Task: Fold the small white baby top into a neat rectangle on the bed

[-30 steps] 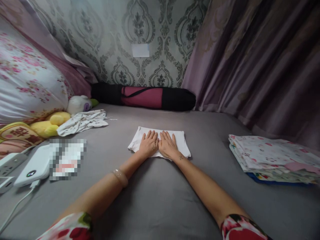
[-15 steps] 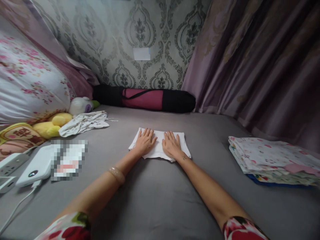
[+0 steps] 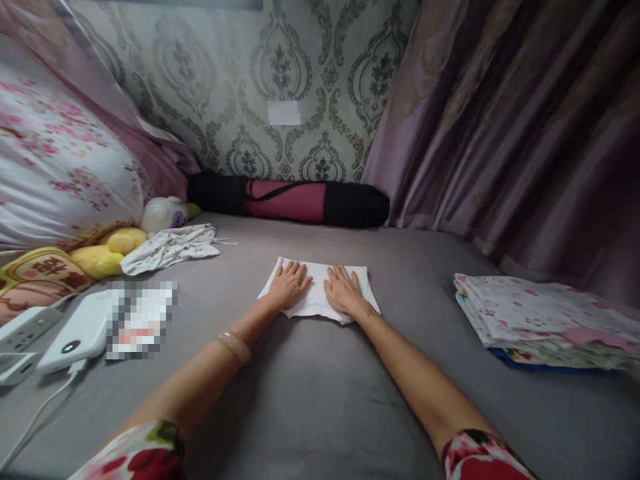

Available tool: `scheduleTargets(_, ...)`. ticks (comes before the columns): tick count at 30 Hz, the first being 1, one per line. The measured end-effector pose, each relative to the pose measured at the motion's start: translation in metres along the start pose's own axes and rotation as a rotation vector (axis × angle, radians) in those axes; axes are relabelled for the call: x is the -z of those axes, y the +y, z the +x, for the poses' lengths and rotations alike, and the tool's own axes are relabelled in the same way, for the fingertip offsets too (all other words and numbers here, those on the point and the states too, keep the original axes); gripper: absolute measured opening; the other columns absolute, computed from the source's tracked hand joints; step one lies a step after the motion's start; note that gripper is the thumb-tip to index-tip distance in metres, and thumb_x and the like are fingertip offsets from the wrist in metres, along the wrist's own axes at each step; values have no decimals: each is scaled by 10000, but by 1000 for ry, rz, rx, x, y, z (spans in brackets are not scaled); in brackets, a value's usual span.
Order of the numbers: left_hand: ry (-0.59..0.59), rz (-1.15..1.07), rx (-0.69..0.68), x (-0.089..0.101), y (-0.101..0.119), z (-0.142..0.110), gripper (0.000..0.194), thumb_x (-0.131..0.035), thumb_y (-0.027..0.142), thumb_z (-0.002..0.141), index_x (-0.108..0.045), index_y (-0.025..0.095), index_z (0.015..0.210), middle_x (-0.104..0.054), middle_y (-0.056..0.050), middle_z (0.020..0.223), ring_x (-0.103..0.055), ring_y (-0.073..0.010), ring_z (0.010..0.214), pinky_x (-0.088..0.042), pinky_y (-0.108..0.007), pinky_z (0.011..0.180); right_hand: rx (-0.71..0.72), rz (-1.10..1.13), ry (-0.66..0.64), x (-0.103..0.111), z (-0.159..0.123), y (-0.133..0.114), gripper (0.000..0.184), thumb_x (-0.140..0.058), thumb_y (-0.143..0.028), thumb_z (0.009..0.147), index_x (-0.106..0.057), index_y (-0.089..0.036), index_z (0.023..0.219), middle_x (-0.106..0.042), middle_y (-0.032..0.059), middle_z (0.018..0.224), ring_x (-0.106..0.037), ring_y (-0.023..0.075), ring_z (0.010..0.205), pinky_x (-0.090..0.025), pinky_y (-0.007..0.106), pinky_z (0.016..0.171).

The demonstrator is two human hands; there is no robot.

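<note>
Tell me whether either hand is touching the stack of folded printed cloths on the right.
No: both the left hand and the right hand lie flat on the white folded cloth, well apart from the printed stack.

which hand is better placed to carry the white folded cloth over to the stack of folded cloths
Probably the right hand: it lies flat on the white cloth nearer the stack; the left hand lies farther away.

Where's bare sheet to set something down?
Free: the grey sheet between the forearms, and between the white cloth and folded stack. Crowded: left edge, with power bank, plush toys and crumpled garment.
</note>
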State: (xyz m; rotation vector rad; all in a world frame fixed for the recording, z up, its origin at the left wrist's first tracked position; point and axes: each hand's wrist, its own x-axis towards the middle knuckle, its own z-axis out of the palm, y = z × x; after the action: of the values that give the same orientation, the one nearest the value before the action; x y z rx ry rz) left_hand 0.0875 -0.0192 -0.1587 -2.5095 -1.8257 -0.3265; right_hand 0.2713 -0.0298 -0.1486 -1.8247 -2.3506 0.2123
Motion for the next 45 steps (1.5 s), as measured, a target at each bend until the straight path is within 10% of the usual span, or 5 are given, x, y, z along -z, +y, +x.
scheduleTargets(28,-154,-119,178,-7,-56,-5,619,-217,485,955,-293,154,1472,-225,-119,1567,-200,-260,1448,-145,-540,1148,-75,-40,43,4,-8,53,619,-197,-395,978,-326,-27,1458,-284,155,1538,-221,271,1424,-137,430,1154)
scheduleTargets(45,238,-670,106,-26,-82,-7,510,-454,500,850,-601,200,1236,-548,-91,1375,-409,-267,1350,-300,-435,1135,-17,-75,33,-3,-2,42,629,-181,-417,983,-315,-36,1465,-304,146,1530,-231,245,1424,-81,423,1169)
